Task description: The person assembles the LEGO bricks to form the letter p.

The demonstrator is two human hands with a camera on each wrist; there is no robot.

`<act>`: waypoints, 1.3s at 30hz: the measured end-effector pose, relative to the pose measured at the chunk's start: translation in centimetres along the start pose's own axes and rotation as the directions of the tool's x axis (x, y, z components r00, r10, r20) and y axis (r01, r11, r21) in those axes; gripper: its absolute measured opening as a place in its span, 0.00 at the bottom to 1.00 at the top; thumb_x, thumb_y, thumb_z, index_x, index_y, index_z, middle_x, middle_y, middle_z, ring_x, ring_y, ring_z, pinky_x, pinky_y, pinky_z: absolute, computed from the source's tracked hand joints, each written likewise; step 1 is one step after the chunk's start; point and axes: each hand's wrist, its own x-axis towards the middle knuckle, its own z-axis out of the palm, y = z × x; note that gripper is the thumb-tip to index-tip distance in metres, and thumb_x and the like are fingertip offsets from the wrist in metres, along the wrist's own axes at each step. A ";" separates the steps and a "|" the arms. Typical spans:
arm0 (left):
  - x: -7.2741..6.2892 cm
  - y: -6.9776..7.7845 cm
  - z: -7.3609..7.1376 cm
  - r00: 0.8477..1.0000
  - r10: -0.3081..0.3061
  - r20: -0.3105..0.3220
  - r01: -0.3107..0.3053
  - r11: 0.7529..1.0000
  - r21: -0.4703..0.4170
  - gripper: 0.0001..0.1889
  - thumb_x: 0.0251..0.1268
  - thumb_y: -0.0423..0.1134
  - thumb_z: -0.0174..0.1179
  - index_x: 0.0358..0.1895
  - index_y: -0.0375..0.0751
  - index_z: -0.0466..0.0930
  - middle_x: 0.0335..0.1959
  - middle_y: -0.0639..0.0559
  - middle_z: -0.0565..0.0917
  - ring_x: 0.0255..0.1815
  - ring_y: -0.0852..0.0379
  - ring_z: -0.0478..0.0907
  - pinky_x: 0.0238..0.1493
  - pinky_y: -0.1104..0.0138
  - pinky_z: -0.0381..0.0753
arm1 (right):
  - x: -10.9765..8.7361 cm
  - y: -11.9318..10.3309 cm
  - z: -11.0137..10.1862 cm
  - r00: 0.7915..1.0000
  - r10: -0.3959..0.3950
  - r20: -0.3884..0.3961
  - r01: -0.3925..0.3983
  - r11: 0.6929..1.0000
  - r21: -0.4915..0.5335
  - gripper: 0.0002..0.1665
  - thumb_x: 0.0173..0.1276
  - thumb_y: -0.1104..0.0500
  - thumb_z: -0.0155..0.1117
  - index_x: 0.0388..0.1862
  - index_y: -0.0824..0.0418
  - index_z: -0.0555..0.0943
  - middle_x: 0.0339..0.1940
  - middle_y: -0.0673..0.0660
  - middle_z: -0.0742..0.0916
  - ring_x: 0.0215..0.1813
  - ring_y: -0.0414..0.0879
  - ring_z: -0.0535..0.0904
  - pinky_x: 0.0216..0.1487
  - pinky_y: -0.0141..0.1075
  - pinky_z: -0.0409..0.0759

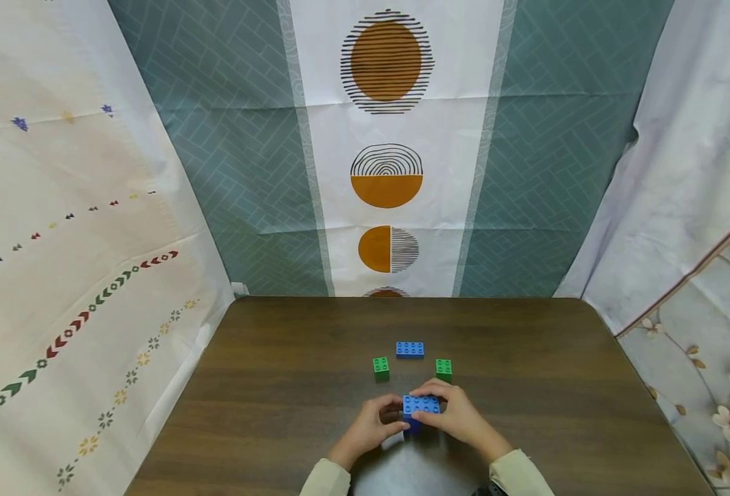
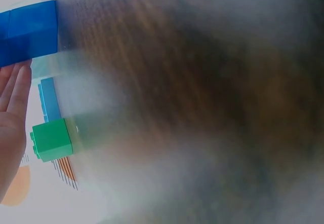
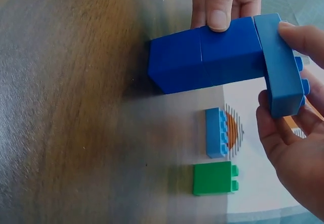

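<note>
Dark-blue plastic block column (image 3: pixel 212 57), two blocks high, is upright at the near side of the table, a bit right of ctr; can't tell if its base touches the wood. Atop it sits a blue rect. plastic brick w/ 8 studs (image 1: pixel 421 404), sticking out past the column to the right. I see the person's left hand (image 1: pixel 371 424), out of a pale sleeve (image 1: pixel 328 478), pinching the column btwn thumb & fingers, thumb on the near face of the upper block. Right hand (image 1: pixel 454 413), also pale-sleeved, pinches the top brick, thumb on the near side, fingers round the far side & right end.

Just beyond the hands: two green plastic blocks w/ 4 studs each, the left one (image 1: pixel 381 370) standing apart, the right one (image 1: pixel 443 369) close behind the right hand's fingers. Farther, btwn & behind those, lies a lighter-blue rect. plastic brick (image 1: pixel 410 350), long side left to right. All on a dark-brown wooden table (image 1: pixel 290 344).

Left side: cream cloth w/ small coloured motifs (image 1: pixel 92 207). Right: white cloth w/ flowers (image 1: pixel 669 241). Far end: teal & white hanging w/ mustard circles (image 1: pixel 235 172).
</note>
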 end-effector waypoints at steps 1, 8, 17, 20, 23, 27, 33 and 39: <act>0.0 0.0 0.0 1.000 0.004 -0.003 -0.004 1.000 0.007 0.15 0.58 0.30 0.68 0.49 0.38 0.80 0.46 0.46 0.84 0.49 0.50 0.82 0.50 0.60 0.82 | 0.0 -0.1 0.0 1.000 0.000 0.002 0.000 1.000 -0.009 0.18 0.60 0.51 0.72 0.48 0.53 0.85 0.44 0.49 0.83 0.42 0.39 0.75 0.40 0.31 0.78; -0.1 0.4 0.3 1.000 0.000 -0.025 0.001 1.000 0.027 0.15 0.58 0.27 0.66 0.49 0.34 0.80 0.46 0.42 0.84 0.49 0.47 0.82 0.51 0.58 0.82 | 0.2 -0.3 -0.1 1.000 -0.013 0.012 0.014 0.999 -0.047 0.17 0.60 0.52 0.73 0.47 0.55 0.85 0.42 0.49 0.83 0.42 0.40 0.75 0.40 0.31 0.77; -1.1 3.1 -0.1 0.999 0.018 -0.039 -0.020 0.999 -0.047 0.15 0.57 0.24 0.66 0.49 0.28 0.79 0.45 0.38 0.83 0.47 0.43 0.82 0.47 0.60 0.83 | -0.1 -0.4 0.2 0.999 0.049 -0.003 -0.049 0.998 -0.032 0.18 0.59 0.50 0.73 0.47 0.52 0.85 0.44 0.47 0.82 0.44 0.41 0.75 0.42 0.30 0.77; -0.8 2.3 0.1 0.999 0.020 -0.046 -0.025 0.994 -0.107 0.17 0.58 0.25 0.65 0.51 0.28 0.78 0.47 0.36 0.83 0.49 0.43 0.81 0.49 0.64 0.82 | -0.2 -0.4 0.2 0.999 0.044 -0.007 -0.045 0.998 -0.037 0.18 0.59 0.50 0.73 0.48 0.52 0.85 0.44 0.46 0.82 0.45 0.42 0.75 0.43 0.30 0.77; -0.4 1.0 0.4 0.998 0.035 -0.060 -0.044 0.986 -0.159 0.18 0.58 0.25 0.65 0.53 0.28 0.78 0.49 0.35 0.82 0.51 0.43 0.80 0.51 0.65 0.81 | -0.2 -0.4 0.2 1.000 0.027 -0.015 -0.028 0.998 -0.059 0.19 0.59 0.49 0.73 0.49 0.52 0.85 0.44 0.46 0.82 0.46 0.41 0.75 0.44 0.30 0.77; -0.1 0.1 0.6 0.995 0.058 -0.076 -0.071 0.981 -0.181 0.19 0.58 0.26 0.66 0.53 0.30 0.78 0.50 0.36 0.82 0.52 0.45 0.80 0.53 0.64 0.80 | -0.2 -0.5 0.1 1.000 0.011 -0.020 -0.013 0.997 -0.080 0.19 0.59 0.49 0.72 0.49 0.53 0.85 0.44 0.46 0.81 0.45 0.41 0.75 0.43 0.30 0.77; -0.4 1.0 0.4 0.995 0.065 -0.082 -0.078 0.982 -0.170 0.17 0.59 0.27 0.65 0.53 0.31 0.78 0.50 0.37 0.82 0.52 0.48 0.80 0.54 0.64 0.79 | -0.2 -0.5 0.0 1.000 -0.002 -0.006 0.002 0.994 -0.105 0.20 0.60 0.48 0.72 0.49 0.54 0.85 0.44 0.45 0.81 0.45 0.41 0.75 0.43 0.31 0.77; -0.8 2.3 0.2 0.989 0.118 -0.088 -0.129 0.982 -0.137 0.17 0.59 0.27 0.65 0.51 0.28 0.78 0.48 0.34 0.82 0.51 0.46 0.81 0.54 0.63 0.79 | 0.0 -0.4 -0.5 0.998 -0.060 0.035 0.064 0.990 -0.125 0.18 0.62 0.48 0.70 0.49 0.54 0.85 0.44 0.47 0.82 0.46 0.41 0.76 0.44 0.34 0.79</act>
